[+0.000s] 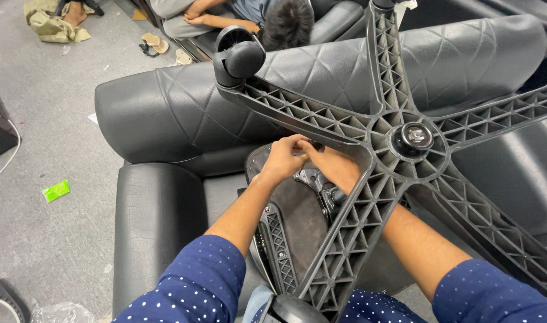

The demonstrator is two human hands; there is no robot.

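Note:
An upturned office chair lies on a black sofa (165,113), its five-armed black plastic base (375,128) facing me with a castor wheel (240,57) on the upper left arm. My left hand (282,158) pinches something small at the mechanism plate (315,179) under the seat (294,221). My right hand (336,167) reaches in under a base arm and meets the left hand's fingertips at the same spot; the arm hides most of it. What the fingers grip is too small to make out.
Another person (285,21) sits behind the sofa back, head bent. Grey carpet (46,137) on the left has a green wrapper (56,191), sandals (155,43), crumpled cloth (52,24) and a plastic bag (61,312). A white cable (7,158) curves at the far left.

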